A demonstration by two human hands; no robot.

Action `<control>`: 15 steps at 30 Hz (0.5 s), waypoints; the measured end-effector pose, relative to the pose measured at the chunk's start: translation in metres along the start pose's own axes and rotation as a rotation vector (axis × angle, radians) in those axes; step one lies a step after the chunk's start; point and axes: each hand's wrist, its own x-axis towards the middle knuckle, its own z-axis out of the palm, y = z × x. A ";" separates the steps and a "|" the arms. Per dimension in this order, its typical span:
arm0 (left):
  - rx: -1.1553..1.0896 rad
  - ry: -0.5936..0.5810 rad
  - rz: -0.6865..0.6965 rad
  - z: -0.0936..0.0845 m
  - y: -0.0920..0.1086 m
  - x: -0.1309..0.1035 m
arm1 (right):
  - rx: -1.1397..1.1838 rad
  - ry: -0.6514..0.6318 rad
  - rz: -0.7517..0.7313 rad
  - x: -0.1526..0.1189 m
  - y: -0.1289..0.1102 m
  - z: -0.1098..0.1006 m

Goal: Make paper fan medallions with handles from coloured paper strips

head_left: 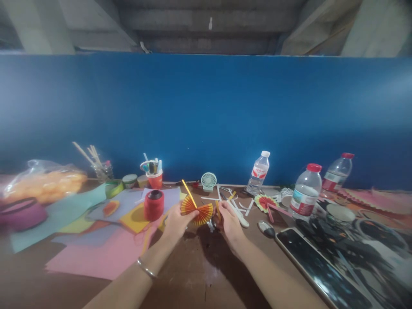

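My left hand [177, 219] pinches a pleated paper fan [203, 214], yellow and orange-red, its folds spread in a half circle. A straight yellow strip [189, 193] stands up from the fan's upper edge; whether it is joined to the fan I cannot tell. Just right of the fan, the fingers of my right hand [229, 221] are closed on a narrow yellowish piece [218, 211], mostly covered and too small to name. Both hands are held above the brown table [189, 274]. Left of my left hand stands a spool of red thread [153, 205].
Coloured paper sheets [93, 253] spread across the left. White paper strips [249, 207] and a pleated rosette [266, 202] lie beyond my right hand. A phone [318, 262], a spoon [266, 228] and water bottles [305, 191] occupy the right. A small fan [209, 181] stands near the blue wall.
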 end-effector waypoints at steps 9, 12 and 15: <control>0.268 0.000 0.135 -0.006 -0.002 0.003 | 0.094 0.118 -0.039 0.009 0.001 -0.010; 0.324 -0.002 0.165 -0.008 -0.006 0.006 | 0.113 0.140 -0.036 0.010 0.000 -0.011; 0.422 -0.011 0.184 -0.009 -0.008 0.007 | 0.125 0.142 -0.023 0.009 -0.002 -0.011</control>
